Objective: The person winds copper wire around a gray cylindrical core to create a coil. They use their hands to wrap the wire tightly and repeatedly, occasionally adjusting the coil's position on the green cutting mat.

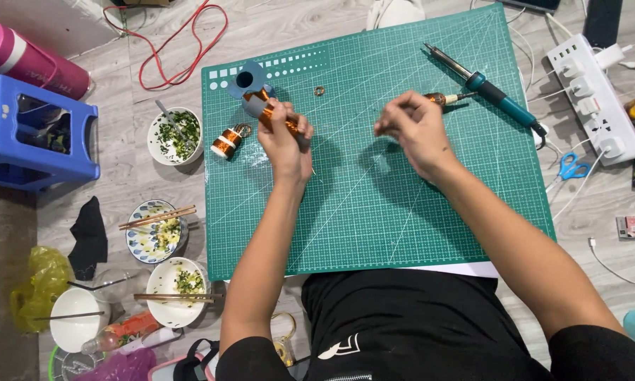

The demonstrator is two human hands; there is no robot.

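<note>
The coil point(275, 116), a bobbin wound with copper wire, sat over the upper-left part of the mat point(374, 219), clasped in the left hand point(286, 141) with fingers closed round its body. The right hand point(413, 127) hovered to the coil's right, well apart from it, fingertips pressed together as if pinching a fine wire; the wire itself was too thin to make out. Winding like this seemed to call for steady tension, the pinch held level with the coil so that turns lay side by side. A second copper coil point(227, 141) lay just left of the mat's edge, a small ring point(319, 90) sat above and right of the held coil, and a soldering iron point(483, 85) rested toward the mat's upper right. Bowls point(175, 135) with greens stood farther left.
</note>
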